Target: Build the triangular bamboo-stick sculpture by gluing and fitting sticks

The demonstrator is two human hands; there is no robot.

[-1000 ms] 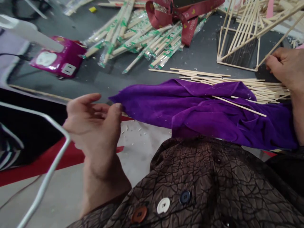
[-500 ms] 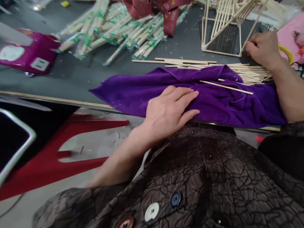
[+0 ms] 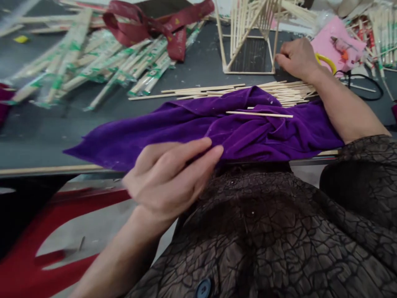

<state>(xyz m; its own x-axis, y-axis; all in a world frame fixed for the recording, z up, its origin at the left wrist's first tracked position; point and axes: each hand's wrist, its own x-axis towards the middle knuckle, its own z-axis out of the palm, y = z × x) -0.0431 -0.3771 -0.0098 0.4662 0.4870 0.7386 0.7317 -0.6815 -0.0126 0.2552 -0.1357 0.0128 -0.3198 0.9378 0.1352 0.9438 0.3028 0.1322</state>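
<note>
My left hand [image 3: 173, 174] hovers over the near edge of a crumpled purple cloth [image 3: 192, 120]. Its thumb and forefinger point to the right with a small gap between their tips and nothing visible in it. Beyond the cloth, my right hand [image 3: 294, 60] rests with curled fingers against the right side of a frame built of thin wooden sticks [image 3: 248, 73]. Whatever those fingers may hold is hidden. One loose stick [image 3: 260, 114] lies across the cloth, and a pile of bare sticks [image 3: 294, 93] lies between cloth and frame.
Wrapped chopsticks [image 3: 118, 70] spread over the left of the dark table [image 3: 40, 136], beside a dark red ribbon [image 3: 176, 43]. A pink sheet [image 3: 333, 43], yellow-handled scissors [image 3: 327, 62] and a black cord [image 3: 372, 98] lie at right. A red stand [image 3: 25, 248] is below the table edge.
My left hand has lifted from the cloth, drawn its thumb and forefinger closer together. The view has swung right; my right hand stays by the stick frame.
</note>
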